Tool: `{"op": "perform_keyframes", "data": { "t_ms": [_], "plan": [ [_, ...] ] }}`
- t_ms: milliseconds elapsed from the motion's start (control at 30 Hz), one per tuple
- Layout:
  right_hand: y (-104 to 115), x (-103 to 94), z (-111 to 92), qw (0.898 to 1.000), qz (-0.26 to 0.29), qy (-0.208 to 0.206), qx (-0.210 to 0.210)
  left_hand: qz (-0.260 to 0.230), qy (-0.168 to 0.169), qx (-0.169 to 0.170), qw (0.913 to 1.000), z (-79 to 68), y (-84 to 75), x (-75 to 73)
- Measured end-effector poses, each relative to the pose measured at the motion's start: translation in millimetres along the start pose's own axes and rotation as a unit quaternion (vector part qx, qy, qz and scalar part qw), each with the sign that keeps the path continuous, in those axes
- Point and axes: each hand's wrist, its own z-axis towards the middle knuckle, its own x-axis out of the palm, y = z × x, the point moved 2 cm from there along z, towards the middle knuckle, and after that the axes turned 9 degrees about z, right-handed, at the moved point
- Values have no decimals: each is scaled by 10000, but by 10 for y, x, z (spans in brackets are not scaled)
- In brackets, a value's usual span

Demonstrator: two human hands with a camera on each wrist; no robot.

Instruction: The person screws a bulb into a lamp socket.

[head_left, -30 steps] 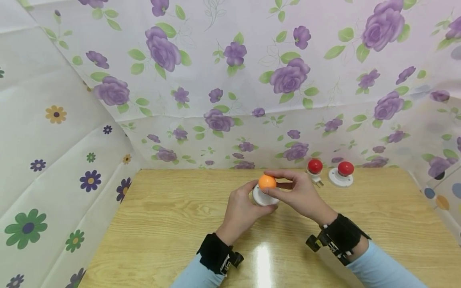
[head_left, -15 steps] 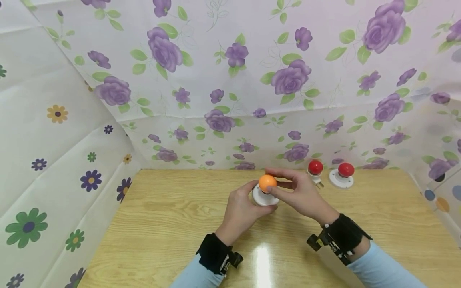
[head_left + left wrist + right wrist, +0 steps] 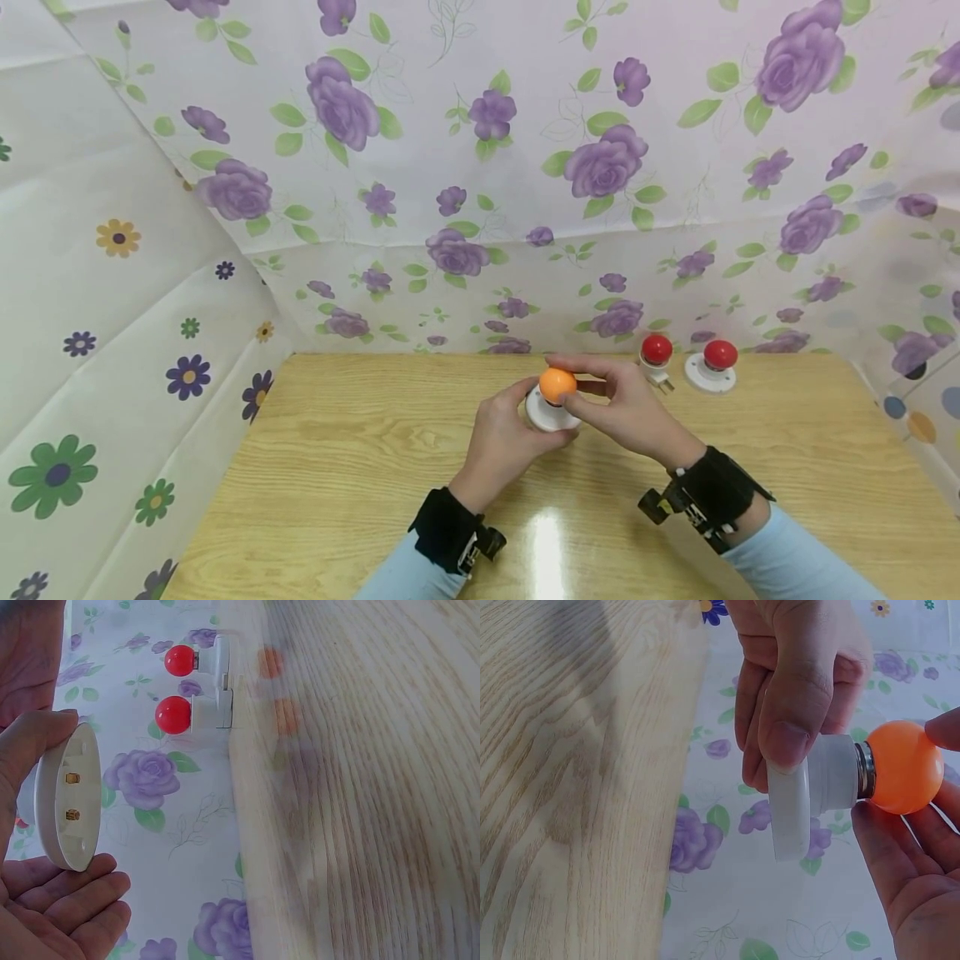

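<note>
A round white lamp holder (image 3: 546, 418) is held up off the table, tilted, with an orange bulb (image 3: 557, 386) at its socket. My left hand (image 3: 504, 432) grips the holder's base by its rim, thumb on one side and fingers on the other. Two brass terminals (image 3: 73, 815) show on the base's underside in the left wrist view. My right hand (image 3: 626, 407) pinches the orange bulb between thumb and fingers. In the right wrist view, part of the bulb's metal screw thread (image 3: 865, 771) shows between the globe and the white socket.
At the table's back right, a red bulb (image 3: 657, 349) sits in a white plug-in socket with prongs. Beside it, another red bulb (image 3: 720, 353) sits in a round white holder (image 3: 709, 377). Flower-printed sheeting (image 3: 450, 167) rises behind the wooden table (image 3: 337, 467).
My right thumb has shifted slightly to the right on the orange bulb, and the bulb sits a touch lower in view. My left hand keeps its grip on the holder.
</note>
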Motion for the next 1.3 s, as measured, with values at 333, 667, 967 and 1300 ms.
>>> {"op": "perform_keyframes", "data": {
  "t_ms": [333,667,967,1300],
  "plan": [
    [-1,-11,-12,9999,2,-134,-92,-60,-9,23,10000,-1,-11,9],
    [76,12,-22,9991,143,-372,-164,-61,-17,17,10000,-15,-18,14],
    [282,71,-1,9973,139,-679,-228,-164,-167,129,9996,3,-26,18],
    [284,99,5,9929,55,-1149,-299,-66,-238,172,9995,36,-35,10]
  ]
}}
